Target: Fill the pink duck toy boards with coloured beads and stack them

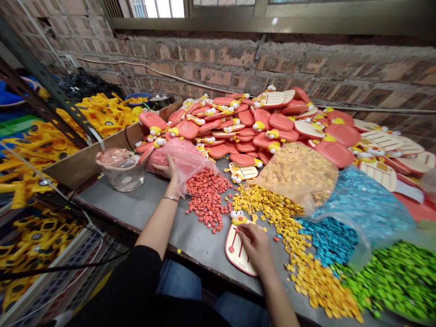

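My left hand (167,171) grips the side of a clear plastic bag (185,156) of red pieces. From the bag's mouth, small red pieces (208,195) spread over the table. My right hand (257,245) is closed in a pinch over the upper part of a cream, duck-headed board (235,254) with dark red slots. A red piece (231,249) sits on the board's left slot. What the right fingertips hold is too small to make out. Yellow pieces (293,227) lie just beyond and right of this hand.
Many red-backed duck boards (245,131) are heaped along the brick wall. Bags of yellow (296,172) and blue pieces (371,200) stand right, near loose green pieces (398,277). A lidded clear jar (124,175) stands left on the grey table (146,204); yellow parts (41,145) lie beyond.
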Available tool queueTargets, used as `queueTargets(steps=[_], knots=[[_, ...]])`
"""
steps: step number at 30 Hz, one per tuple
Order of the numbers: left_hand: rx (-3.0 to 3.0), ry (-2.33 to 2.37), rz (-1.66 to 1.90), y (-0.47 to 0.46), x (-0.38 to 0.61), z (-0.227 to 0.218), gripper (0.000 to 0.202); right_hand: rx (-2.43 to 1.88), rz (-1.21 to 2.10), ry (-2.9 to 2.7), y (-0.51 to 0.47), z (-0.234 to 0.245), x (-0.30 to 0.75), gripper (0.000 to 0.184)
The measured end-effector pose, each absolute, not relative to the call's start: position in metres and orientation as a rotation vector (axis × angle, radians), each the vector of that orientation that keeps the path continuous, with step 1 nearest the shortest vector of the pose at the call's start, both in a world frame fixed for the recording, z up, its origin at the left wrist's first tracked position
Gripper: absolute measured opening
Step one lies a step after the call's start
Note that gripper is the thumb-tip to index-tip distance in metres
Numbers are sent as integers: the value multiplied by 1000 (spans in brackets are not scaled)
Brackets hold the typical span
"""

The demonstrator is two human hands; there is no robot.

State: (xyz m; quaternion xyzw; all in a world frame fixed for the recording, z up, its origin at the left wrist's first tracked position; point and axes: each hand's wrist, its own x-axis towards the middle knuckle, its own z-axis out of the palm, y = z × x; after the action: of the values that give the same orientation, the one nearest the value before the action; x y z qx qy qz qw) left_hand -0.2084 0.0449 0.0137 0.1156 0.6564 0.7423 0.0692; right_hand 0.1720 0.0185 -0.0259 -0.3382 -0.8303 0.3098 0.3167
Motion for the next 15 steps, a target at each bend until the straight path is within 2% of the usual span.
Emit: queueTargets(steps=[10,15], knots=[[662,2073,2091,59,-230,25,48,-892,816,-2202,20,-26,171,19],[818,2058,2029,64,-245,25,47,-892,805,-2201,20,-22,171,19]])
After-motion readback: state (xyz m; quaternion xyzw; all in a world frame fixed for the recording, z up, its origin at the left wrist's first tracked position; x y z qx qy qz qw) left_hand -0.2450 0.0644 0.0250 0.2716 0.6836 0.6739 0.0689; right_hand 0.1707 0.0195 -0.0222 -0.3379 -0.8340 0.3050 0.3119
